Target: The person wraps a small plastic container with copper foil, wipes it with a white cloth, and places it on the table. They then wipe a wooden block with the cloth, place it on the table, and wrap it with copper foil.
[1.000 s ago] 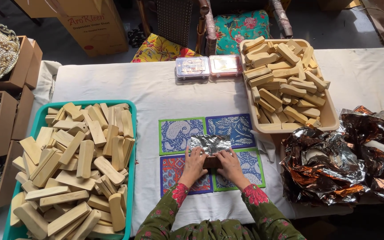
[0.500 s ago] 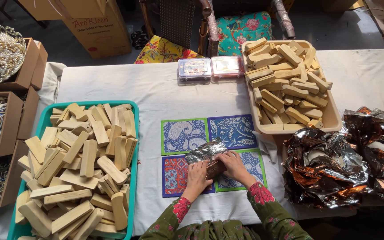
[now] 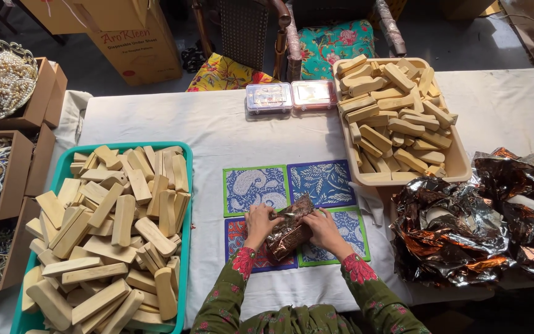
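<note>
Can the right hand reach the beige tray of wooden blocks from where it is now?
Probably yes. The right hand rests on the foil-wrapped piece, and the beige tray lies just beyond it to the right, with only bare cloth and printed mats between them.

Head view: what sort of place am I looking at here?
Probably a small handicraft packing table: a teal tray and beige tray of pale bars, copper foil sheets, both hands folding a foil-wrapped bar.
</note>
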